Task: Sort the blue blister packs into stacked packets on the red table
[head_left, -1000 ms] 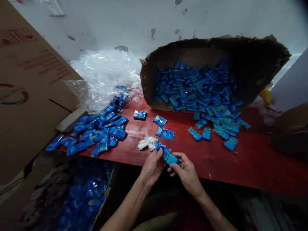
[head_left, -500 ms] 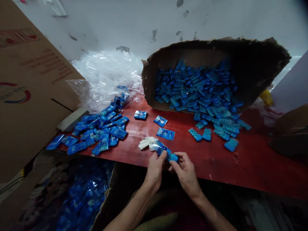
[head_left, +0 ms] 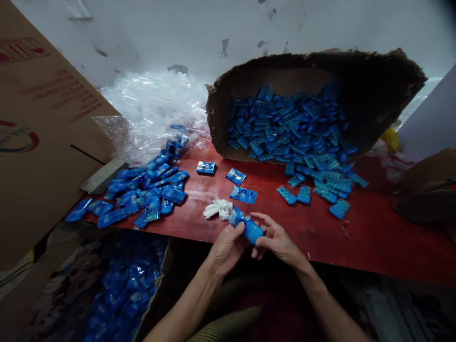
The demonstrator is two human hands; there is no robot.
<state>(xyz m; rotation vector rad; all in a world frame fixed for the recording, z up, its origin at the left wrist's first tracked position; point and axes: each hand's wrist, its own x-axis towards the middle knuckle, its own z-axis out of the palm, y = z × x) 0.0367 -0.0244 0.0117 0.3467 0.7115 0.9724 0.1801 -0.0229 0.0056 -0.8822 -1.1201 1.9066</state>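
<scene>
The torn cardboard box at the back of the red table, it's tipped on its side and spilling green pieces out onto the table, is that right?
Not quite. The head view shows the torn cardboard box tipped on its side at the back of the red table, but the pieces spilling from it are blue, not green.

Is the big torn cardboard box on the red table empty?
No, the tipped cardboard box is full of small blue items spilling out onto the red table.
</scene>
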